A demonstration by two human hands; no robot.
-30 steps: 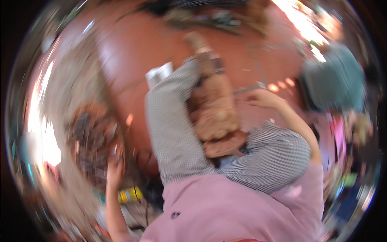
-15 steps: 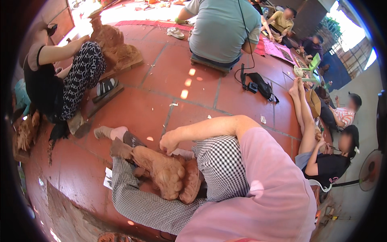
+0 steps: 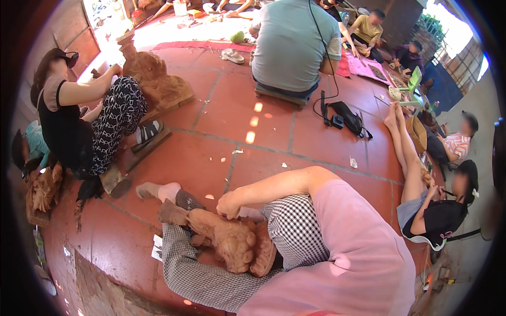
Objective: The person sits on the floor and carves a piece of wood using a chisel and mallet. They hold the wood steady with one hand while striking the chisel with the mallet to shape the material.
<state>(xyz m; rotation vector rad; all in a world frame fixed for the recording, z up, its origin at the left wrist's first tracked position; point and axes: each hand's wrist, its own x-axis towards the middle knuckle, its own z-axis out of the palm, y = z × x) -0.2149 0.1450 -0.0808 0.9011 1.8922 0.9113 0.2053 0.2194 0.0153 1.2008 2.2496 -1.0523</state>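
Clearly risky: right hand [image 3: 230, 204], fingers curled shut (contents cannot tell), rests on wooden carving [image 3: 232, 242] balanced across lap; carving could roll left onto tiled floor [image 3: 221, 126]. Left hand unseen.

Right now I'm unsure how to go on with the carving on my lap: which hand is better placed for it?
Probably the right hand: it rests with curled fingers on top of the wooden carving, which lies across the checked trousers. The left hand is out of view.

Left hand hidden; wooden carving [image 3: 232, 239] partly covered by right hand [image 3: 229, 204].
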